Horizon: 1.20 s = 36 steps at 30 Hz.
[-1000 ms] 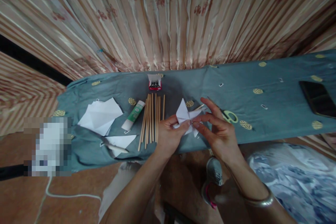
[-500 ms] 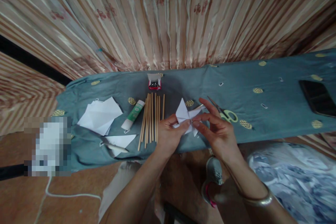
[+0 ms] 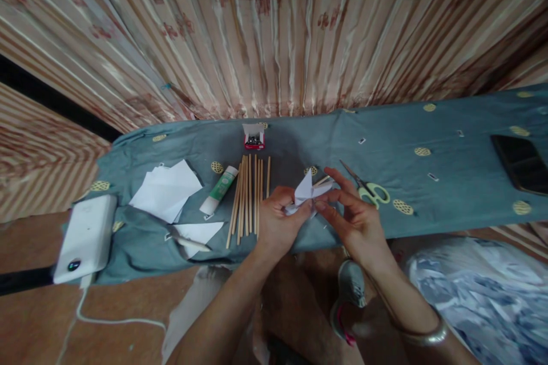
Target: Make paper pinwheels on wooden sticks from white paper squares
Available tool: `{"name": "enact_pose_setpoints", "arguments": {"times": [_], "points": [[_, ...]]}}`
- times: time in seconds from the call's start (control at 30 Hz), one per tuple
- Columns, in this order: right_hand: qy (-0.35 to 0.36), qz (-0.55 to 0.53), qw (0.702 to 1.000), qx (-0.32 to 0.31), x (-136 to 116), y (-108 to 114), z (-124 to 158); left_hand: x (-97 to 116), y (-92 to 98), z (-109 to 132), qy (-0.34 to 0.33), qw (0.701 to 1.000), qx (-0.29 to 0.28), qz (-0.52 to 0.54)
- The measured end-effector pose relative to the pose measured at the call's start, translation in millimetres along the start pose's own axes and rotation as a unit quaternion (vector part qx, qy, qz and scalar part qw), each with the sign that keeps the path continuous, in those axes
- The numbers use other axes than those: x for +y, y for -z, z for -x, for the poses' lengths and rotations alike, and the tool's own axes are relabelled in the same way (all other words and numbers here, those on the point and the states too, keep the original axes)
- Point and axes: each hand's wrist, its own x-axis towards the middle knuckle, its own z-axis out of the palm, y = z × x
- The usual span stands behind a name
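A folded white paper shape (image 3: 307,193) with pointed flaps is held over the front of a blue-grey cloth-covered board (image 3: 449,159). My left hand (image 3: 277,222) pinches its left side, thumb on top. My right hand (image 3: 353,217) pinches its right side with fingers curled around the flaps. A thin wooden stick (image 3: 323,181) pokes out from the paper toward the right. A row of several wooden sticks (image 3: 249,197) lies just left of my left hand. Green-handled scissors (image 3: 371,190) lie just right of my right hand.
A green-and-white glue tube (image 3: 219,189), a stack of white paper sheets (image 3: 166,189) and a cut paper piece (image 3: 197,231) lie left. A small red box (image 3: 253,136) sits at the back. A white device (image 3: 85,238) is at the left end, a dark phone (image 3: 520,162) far right.
The paper shape has been turned and lowered between my hands, its flaps now looking flatter and more closed. Both hands stay on it. The view shifted slightly downward.
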Motion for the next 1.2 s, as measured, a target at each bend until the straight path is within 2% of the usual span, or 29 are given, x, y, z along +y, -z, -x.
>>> {"name": "enact_pose_setpoints", "arguments": {"times": [0.2,0.47,0.57,0.8,1.03,1.2], "points": [[-0.031,-0.035,0.999,0.002,4.6,-1.7,-1.6,1.2,3.0,-0.4,-0.011,0.999,-0.032,0.001],[-0.061,-0.082,0.995,-0.001,6.6,-3.7,-3.0,-8.8,5.9,-3.2,-0.028,0.998,-0.049,-0.019],[-0.070,-0.097,0.993,0.007,7.6,-4.1,-3.9,-12.3,5.8,-3.4,-0.011,0.999,-0.049,-0.001],[-0.091,-0.135,0.984,0.073,10.0,-3.4,-8.1,-9.6,5.1,-3.4,0.046,0.995,-0.066,0.051],[-0.138,-0.234,0.962,0.008,0.6,3.0,-10.7,-7.8,4.0,-0.7,0.083,0.986,-0.089,0.110],[-0.184,-0.239,0.953,-0.010,-6.0,6.3,-9.9,-5.6,3.1,-0.5,0.101,0.981,-0.102,0.132]]}}
